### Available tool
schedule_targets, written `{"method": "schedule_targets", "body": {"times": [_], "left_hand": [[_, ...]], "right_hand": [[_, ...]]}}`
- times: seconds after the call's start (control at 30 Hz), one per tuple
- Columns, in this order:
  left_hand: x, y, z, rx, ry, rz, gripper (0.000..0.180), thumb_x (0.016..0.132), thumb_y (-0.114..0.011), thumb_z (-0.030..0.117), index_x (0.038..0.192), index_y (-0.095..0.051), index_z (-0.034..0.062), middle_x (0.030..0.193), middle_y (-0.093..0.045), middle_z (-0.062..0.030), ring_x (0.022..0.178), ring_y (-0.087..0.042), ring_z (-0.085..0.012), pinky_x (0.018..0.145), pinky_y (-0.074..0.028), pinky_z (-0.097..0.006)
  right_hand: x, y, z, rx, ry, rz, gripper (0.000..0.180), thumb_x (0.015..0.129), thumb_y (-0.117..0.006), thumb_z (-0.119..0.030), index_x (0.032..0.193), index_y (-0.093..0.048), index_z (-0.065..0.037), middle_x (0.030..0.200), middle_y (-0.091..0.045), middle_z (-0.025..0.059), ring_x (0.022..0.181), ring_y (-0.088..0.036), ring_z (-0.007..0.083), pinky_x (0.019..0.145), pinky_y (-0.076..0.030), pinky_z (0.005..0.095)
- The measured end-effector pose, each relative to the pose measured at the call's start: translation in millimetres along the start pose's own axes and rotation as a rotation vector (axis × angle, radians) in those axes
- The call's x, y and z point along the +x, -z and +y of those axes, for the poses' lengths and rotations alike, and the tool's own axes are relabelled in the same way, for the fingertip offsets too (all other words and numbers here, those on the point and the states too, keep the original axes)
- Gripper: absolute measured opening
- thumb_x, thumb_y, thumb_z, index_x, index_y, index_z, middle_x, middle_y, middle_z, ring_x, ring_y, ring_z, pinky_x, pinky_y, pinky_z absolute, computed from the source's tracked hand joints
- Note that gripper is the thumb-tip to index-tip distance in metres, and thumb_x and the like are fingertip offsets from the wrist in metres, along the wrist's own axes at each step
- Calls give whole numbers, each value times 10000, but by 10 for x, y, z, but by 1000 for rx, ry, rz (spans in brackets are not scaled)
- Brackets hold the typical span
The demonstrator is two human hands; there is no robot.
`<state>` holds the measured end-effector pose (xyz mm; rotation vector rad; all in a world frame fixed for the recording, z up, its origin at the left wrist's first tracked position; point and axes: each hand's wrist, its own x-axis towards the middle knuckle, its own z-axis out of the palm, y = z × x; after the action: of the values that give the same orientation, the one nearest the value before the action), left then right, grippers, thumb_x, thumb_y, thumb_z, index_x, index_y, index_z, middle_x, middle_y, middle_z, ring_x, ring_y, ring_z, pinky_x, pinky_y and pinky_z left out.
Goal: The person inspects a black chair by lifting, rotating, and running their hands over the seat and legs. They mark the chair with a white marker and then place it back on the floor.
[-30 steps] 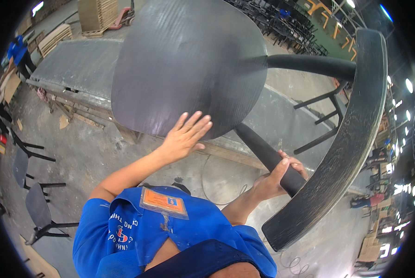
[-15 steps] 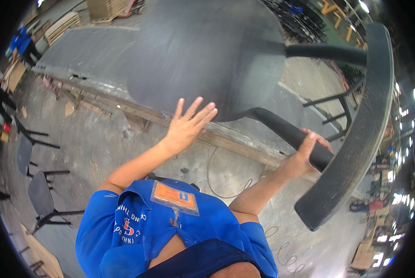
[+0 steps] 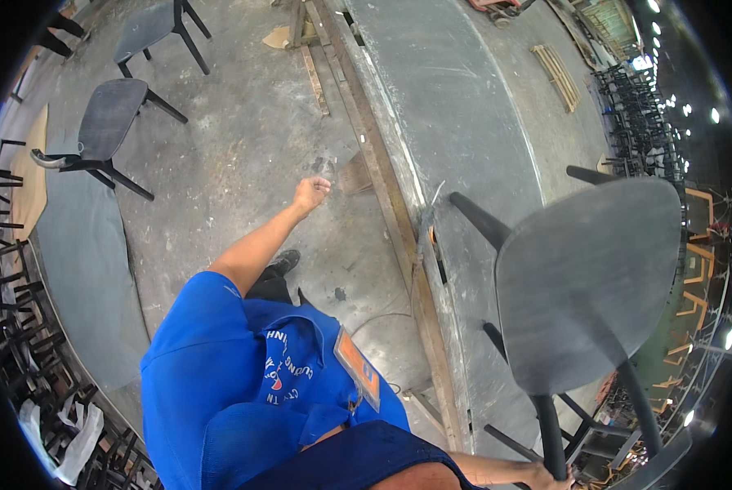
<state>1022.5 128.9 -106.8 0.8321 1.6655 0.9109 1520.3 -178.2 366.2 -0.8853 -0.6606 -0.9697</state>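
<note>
A black wooden chair (image 3: 588, 282) stands on its legs on the long grey worktable (image 3: 484, 106) at the right. Its seat faces up, and its curved backrest (image 3: 656, 465) is toward the lower right edge. Low on the right, my right hand (image 3: 551, 476) is closed around the chair's near armrest, its fingers partly hidden behind the wood. My left hand (image 3: 312, 194) hangs in the air over the floor, left of the table edge. Its fingers are loosely bent with nothing in them, and it touches neither chair nor table.
Two dark chairs (image 3: 114, 118) (image 3: 149, 34) stand on the floor at upper left, near a grey sheet (image 3: 84, 269). Stacked black chair frames (image 3: 31, 343) line the left rim. A thin cable (image 3: 421, 237) lies over the table edge. Wooden slats (image 3: 555, 77) lie beyond the table.
My view has swung left. The chair now stands further right on the table. My left hand has left the seat; my right hand still holds the armrest.
</note>
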Motion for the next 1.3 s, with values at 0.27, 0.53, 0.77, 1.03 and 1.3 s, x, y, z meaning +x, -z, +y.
{"method": "schedule_targets", "body": {"times": [0.27, 0.53, 0.77, 1.03, 1.3], "left_hand": [[2067, -995, -507, -123, 266, 7, 53, 820, -649, 102, 846, -692, 83, 675, -633, -26, 557, -583, -110, 491, -465, -270], [2991, -1730, -560, 653, 55, 181, 366, 858, -570, 296, 1183, -565, 127, 1155, -594, -119, 1037, -600, -296, 843, -501, -420], [3006, -1739, -608, 797, -192, 335, 290, 883, -533, 201, 1150, -558, 88, 1196, -554, -126, 981, -612, -334, 805, -508, -437], [2045, -1256, -319, 289, -285, 252, 208, 779, -684, 109, 936, -607, -5, 849, -643, -133, 783, -638, -226, 730, -501, -349], [332, -399, 1009, -248, -543, 88, 287, 897, -587, 58, 1161, -553, -50, 931, -645, -92, 806, -624, -142, 751, -508, -265]], "right_hand": [[221, -32, 186, -340, -52, 61, 160, 747, -632, -174, 762, -603, -18, 733, -592, 127, 684, -595, 258, 578, -494, 406], [862, 14, 419, -407, 71, -182, 188, 772, -602, -151, 831, -592, 27, 799, -605, 165, 748, -628, 284, 648, -535, 433], [714, -331, 381, -345, -242, -115, 211, 809, -574, -270, 798, -577, -59, 807, -579, 82, 753, -574, 220, 682, -495, 379], [495, -496, 417, -144, -344, -41, 136, 801, -617, -152, 841, -542, -45, 746, -540, 60, 691, -543, 176, 673, -476, 291], [41, -560, 207, -71, -225, 18, 106, 819, -583, -26, 903, -527, 5, 727, -538, 94, 629, -543, 178, 613, -496, 306]]}}
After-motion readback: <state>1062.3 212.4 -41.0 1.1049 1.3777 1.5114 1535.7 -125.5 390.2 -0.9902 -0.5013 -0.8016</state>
